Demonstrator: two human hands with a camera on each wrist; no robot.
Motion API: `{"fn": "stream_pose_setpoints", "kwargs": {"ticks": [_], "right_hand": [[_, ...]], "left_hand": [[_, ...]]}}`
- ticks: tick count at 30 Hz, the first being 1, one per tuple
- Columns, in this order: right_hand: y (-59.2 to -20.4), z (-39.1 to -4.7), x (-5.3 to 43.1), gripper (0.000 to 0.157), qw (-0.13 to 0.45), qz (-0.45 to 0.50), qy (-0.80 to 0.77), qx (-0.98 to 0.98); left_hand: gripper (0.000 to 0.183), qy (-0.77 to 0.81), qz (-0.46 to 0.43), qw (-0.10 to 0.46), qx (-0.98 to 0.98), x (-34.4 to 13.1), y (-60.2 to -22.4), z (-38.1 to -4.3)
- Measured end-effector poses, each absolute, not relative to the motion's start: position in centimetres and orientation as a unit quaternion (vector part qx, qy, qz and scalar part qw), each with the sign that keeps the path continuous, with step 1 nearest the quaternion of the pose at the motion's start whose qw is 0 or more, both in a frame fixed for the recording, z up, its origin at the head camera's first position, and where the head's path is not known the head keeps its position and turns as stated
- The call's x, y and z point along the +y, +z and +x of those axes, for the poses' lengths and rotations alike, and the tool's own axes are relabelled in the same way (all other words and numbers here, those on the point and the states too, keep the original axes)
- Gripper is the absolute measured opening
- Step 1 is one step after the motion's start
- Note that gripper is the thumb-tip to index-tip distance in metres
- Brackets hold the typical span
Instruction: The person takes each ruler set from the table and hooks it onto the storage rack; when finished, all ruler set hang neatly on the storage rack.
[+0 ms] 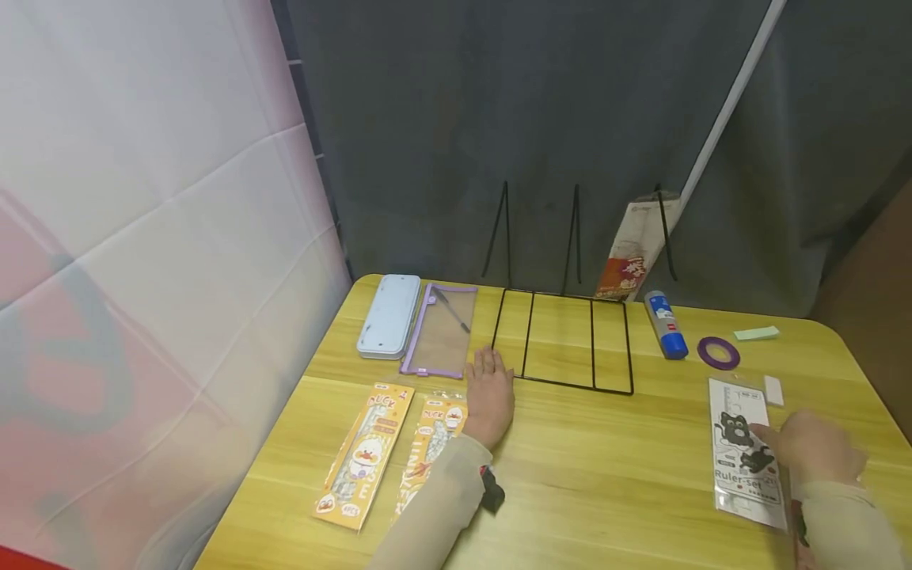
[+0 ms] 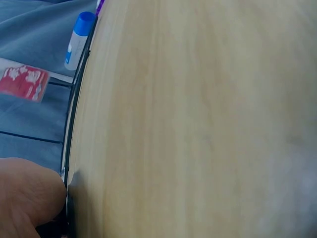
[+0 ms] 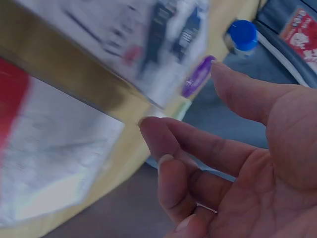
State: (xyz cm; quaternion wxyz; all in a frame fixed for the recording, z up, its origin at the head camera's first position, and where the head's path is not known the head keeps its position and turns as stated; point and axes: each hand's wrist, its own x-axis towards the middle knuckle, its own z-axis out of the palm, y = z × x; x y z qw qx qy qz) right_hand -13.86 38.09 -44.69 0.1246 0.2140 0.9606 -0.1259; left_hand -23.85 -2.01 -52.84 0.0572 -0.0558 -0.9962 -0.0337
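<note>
My left hand (image 1: pixel 490 400) lies on the table at the near left corner of a black wire rack (image 1: pixel 594 348), fingers pointing forward. In the left wrist view, part of that hand (image 2: pixel 29 196) shows beside the rack's bar. Beside it are a purple-edged mesh zip pouch (image 1: pixel 445 348) with a pen (image 1: pixel 451 309) on it, and two orange duck-print packets (image 1: pixel 366 459). My right hand (image 1: pixel 819 447) is by a ruler-set packet (image 1: pixel 741 451) on the right. In the right wrist view, that hand's thumb and loosely bent fingers (image 3: pixel 233 94) stand apart, nothing between them.
A light blue pencil case (image 1: pixel 389 317) sits back left. Behind the rack leans a red-and-white packet (image 1: pixel 634 245). A glue stick (image 1: pixel 666 324), purple tape roll (image 1: pixel 718 353), green strip (image 1: pixel 757 333) and white eraser-like block (image 1: pixel 773 390) lie on the right. A dark curtain (image 1: pixel 427 142) hangs behind.
</note>
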Motion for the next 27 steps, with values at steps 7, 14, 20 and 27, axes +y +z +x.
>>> {"fn": "stream_pose_setpoints", "kwargs": {"ticks": [7, 14, 20, 27], "right_hand": [[-46.4, -13.2, 38.1, 0.055, 0.127, 0.233, -0.15, 0.952], [-47.2, -13.0, 37.8, 0.054, 0.134, 0.247, -0.146, 0.948], [-47.6, -13.0, 38.0, 0.05, 0.133, 0.259, -0.146, 0.945], [-47.9, -12.9, 39.2, 0.051, 0.115, 0.227, -0.194, 0.947]], "left_hand": [[0.054, -0.053, -0.054, 0.064, -0.995, -2.0, -52.6, -23.7], [0.054, -0.052, -0.05, 0.051, -0.996, -2.0, -52.3, -23.6], [0.054, -0.042, -0.051, 0.05, -0.997, -2.0, -52.4, -23.5], [0.054, -0.049, -0.047, 0.05, -0.996, -1.9, -52.2, -23.5]]}}
